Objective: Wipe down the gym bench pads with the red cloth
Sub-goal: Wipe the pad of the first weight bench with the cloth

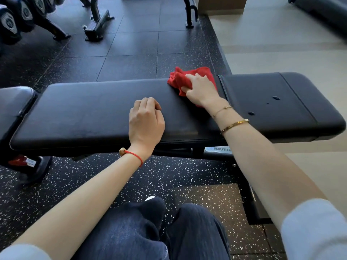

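Speckled black rubber floor [131, 53] lies under a black padded bench [84, 109]. On its long pad's far right edge sits a crumpled red cloth [178, 79], gripped by the right hand [201, 89]. Droplets [276, 98] dot the shorter pad [272, 87]. Nearby, the left hand [146, 122] rests, fingers loosely curled, holding nothing.

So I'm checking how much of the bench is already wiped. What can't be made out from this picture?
- Head view: pad surface under the red cloth and right hand, hidden by them.
- Left hand fingertips curl under; contact unclear.
- Frame label cut off by the right forearm.
- Leftmost pad cut by the picture edge.
- Which areas are wiped: not readable.
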The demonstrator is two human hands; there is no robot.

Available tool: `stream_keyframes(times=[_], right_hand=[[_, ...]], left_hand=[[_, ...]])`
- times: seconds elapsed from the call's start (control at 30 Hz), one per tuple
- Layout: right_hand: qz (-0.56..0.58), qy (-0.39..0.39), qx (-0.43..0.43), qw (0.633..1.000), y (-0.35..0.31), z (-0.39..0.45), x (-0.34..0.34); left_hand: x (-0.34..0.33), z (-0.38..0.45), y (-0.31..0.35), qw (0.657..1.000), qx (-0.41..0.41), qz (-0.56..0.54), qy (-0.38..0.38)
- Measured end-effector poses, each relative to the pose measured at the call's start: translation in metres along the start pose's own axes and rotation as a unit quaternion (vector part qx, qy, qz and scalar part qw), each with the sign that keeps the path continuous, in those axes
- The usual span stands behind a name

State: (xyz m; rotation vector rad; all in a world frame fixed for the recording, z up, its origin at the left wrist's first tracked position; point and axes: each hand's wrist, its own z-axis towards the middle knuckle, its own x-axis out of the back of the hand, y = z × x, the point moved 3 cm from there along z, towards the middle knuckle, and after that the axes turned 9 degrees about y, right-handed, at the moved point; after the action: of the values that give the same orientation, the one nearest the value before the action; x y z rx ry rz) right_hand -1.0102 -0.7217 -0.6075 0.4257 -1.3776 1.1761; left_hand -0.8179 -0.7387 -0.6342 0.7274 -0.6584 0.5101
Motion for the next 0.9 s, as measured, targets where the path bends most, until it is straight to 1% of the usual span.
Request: stream_keyframes(times=[0.1,0.17,0.27,0.37,0.43,0.53,0.63,0.7,0.83,0.9], right_hand=[[0.032,-0.004,0.048,0.998,-0.018,-0.030,-0.002],[0.058,-0.001,0.065,0.996,-0.022,-0.056,0.002],[0.073,-0.002,0.081,0.994,-0.019,-0.098,0.010],[0.075,0.012,0.092,0.993,-0.005,-0.136,0.021],[0.071,0.028,0.079,0.994,0.008,-0.149,0.028],[0.061,0.074,0.017,0.995,0.024,-0.151,0.037],[0.052,0.098,-0.009,0.994,0.021,-0.151,0.038],[0.055,0.093,0.011,0.994,0.008,-0.157,0.031],[0.051,0.065,0.102,0.991,-0.024,-0.178,0.011],[0.063,0.060,0.109,0.990,-0.023,-0.180,0.011]], left_hand=[[-0.001,-0.001,-0.001,1.000,0.001,-0.003,0.003],[-0.001,-0.001,-0.002,1.000,0.002,-0.009,0.006],[0.000,-0.001,-0.004,0.999,0.010,-0.027,0.015],[0.000,-0.002,-0.004,0.999,0.012,-0.033,0.015],[0.001,-0.002,-0.004,0.999,0.013,-0.034,0.010],[0.002,-0.002,-0.004,0.999,0.015,-0.036,0.006],[0.003,-0.002,-0.003,0.999,0.014,-0.039,0.009],[0.003,-0.002,-0.003,0.999,0.015,-0.040,0.010],[0.003,-0.002,-0.003,0.999,0.016,-0.040,0.007],[0.004,-0.002,-0.003,0.999,0.020,-0.047,0.006]])
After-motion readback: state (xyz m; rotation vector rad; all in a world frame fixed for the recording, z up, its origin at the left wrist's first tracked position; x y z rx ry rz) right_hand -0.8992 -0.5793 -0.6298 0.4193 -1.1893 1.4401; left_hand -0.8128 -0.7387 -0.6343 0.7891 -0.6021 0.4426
